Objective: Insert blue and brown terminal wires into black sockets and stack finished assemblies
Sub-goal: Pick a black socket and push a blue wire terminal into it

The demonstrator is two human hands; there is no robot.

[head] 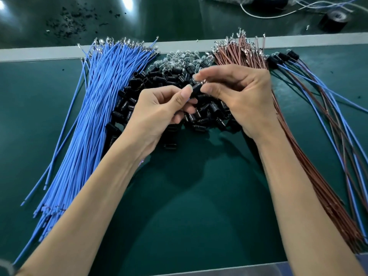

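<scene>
My left hand (159,108) pinches a black socket (196,89) between thumb and fingers, above a heap of black sockets (155,80). My right hand (237,94) meets it from the right, its thumb and forefinger pinching a small metal terminal (203,83) at the socket's end. Which wire that terminal belongs to is hidden by the hand. A thick bundle of blue wires (95,108) lies to the left. The brown wires (243,54) fan out on the right. Finished assemblies (282,56), black sockets with blue and brown wires, lie at the far right.
Clear glass bulbs (179,58) are heaped behind the sockets. A grey strip (39,53) crosses the green mat (199,196). Beyond it lie black debris (69,18), a black tape roll (334,18) and a loose white wire (268,15).
</scene>
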